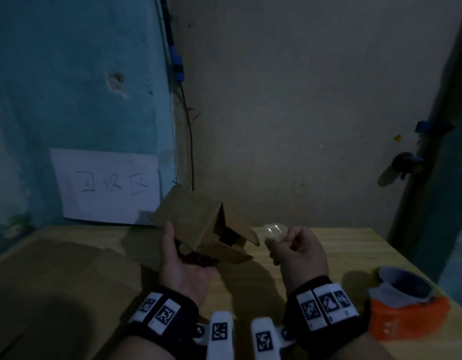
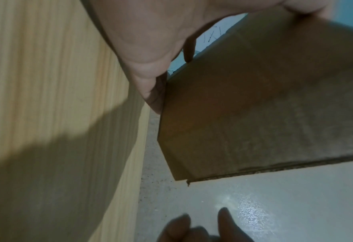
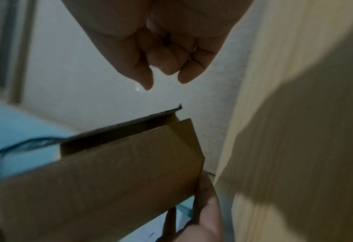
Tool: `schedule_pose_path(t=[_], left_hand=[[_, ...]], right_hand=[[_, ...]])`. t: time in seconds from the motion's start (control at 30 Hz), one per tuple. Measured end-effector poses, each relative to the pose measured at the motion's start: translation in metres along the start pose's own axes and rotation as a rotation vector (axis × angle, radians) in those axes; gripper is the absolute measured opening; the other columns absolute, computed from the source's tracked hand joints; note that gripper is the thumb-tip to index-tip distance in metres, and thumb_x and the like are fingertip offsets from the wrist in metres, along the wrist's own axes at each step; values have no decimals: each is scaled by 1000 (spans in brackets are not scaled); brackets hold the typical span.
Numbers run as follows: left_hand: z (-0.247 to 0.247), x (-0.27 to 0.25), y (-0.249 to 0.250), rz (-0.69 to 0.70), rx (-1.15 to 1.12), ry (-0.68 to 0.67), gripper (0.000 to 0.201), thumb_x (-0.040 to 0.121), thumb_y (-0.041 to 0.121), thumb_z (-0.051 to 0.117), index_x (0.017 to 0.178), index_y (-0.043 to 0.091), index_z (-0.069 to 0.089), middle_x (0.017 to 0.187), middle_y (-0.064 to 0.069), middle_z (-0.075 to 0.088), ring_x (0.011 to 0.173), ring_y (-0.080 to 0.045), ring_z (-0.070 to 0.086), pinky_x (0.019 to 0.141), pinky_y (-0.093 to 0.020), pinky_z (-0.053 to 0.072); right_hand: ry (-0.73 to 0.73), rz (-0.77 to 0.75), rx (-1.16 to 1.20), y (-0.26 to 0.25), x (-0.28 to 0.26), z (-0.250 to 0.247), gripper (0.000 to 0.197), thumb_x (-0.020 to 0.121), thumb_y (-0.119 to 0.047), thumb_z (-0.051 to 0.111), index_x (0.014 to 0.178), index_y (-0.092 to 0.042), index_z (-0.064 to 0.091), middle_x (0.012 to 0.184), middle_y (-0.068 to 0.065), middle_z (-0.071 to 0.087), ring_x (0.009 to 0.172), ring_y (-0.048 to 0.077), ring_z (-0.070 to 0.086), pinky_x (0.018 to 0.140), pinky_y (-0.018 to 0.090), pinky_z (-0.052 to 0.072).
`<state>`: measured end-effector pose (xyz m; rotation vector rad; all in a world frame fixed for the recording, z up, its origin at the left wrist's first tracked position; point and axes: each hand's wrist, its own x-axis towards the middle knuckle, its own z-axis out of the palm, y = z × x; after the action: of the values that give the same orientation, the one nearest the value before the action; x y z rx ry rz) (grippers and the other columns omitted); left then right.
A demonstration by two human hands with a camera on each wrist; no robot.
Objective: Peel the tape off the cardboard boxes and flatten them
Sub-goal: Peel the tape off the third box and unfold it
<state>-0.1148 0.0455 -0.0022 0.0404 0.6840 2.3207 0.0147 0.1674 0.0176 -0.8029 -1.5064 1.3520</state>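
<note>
The left hand (image 1: pixel 184 266), palm up, has its grip around a small cardboard box (image 1: pixel 196 219), thumb on the near side and fingers underneath, holding it tilted in the air above the wooden bench (image 1: pixel 336 245). The box's end flaps hang open toward the right. Just beside those flaps, the right hand (image 1: pixel 296 252) is curled, its grip narrow, pinching a crumpled wad of clear tape (image 1: pixel 272 231) between thumb and fingertips; the tape is apart from the box. In the right wrist view the fingers (image 3: pixel 188 72) are folded into the palm. A flattened sheet of cardboard (image 1: pixel 68 268) lies on the bench at the left. A white paper sign (image 1: pixel 107 185) with handwriting hangs on the blue wall behind. An orange and white container (image 1: pixel 404 305) stands at the bench's right edge.
</note>
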Motion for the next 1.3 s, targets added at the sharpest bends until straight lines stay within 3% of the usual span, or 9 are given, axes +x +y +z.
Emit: schedule_pose_path(t=[0.17,0.4,0.5,0.63,0.73,0.83,0.97,1.17,1.3], left_hand=[[-2,4,-4,15,-3,12,84,67,63,78,137,19,63,125,-21,73,118,-43,67,109,-61,46],[-2,5,-5,41,12,-24,82,69,65,76,136,20,62,126,-20,74,119,-43,67,112,-61,44],[-4,4,-6,42,21,-30,87,67,65,80,139,21,60,128,-21,72,119,-44,67,111,-65,43],[-4,4,-7,52,6,-19,85,68,65,78,137,19,62,126,-21,73,119,-44,67,111,-64,44],[-4,4,-7,50,5,-41,82,68,66,78,134,20,64,123,-21,74,117,-45,68,109,-67,44],[-4,3,-8,18,12,-69,84,67,68,78,137,22,62,124,-22,74,113,-45,70,108,-69,43],[0,1,-9,-28,-3,-89,84,69,70,75,138,22,62,124,-22,74,117,-45,68,111,-64,43],[-1,2,-9,-94,-11,-92,87,70,69,78,140,20,59,127,-24,71,124,-47,62,113,-63,39],[1,2,-11,-92,47,-107,89,67,64,83,141,21,58,128,-23,71,121,-47,65,112,-65,41]], right_hand=[[-44,80,96,11,6,-3,13,83,-18,77,74,-10,73,72,6,74,77,26,68,76,39,58],[119,86,82,18,13,-15,21,83,-6,74,81,-12,54,72,13,64,64,26,64,61,32,51],[120,148,121,21,16,-14,10,89,-7,67,93,-16,65,84,11,71,77,23,69,71,35,55],[61,203,84,21,18,-15,19,96,-17,60,85,-25,74,93,-3,72,95,20,66,90,42,55],[25,209,70,18,15,-18,5,90,-22,70,91,-21,75,92,0,71,85,20,65,74,35,54],[-64,141,91,17,12,-15,33,76,-32,83,106,-30,71,102,1,70,89,17,67,80,38,58],[-337,43,117,18,6,-4,95,39,-63,89,127,-55,53,131,-9,59,121,11,56,102,45,50],[-410,109,238,28,10,0,74,58,-34,91,119,-61,57,134,-2,62,120,22,61,100,50,52],[-386,88,190,32,10,1,79,55,-35,92,121,-60,57,126,0,67,114,22,65,95,49,56]])
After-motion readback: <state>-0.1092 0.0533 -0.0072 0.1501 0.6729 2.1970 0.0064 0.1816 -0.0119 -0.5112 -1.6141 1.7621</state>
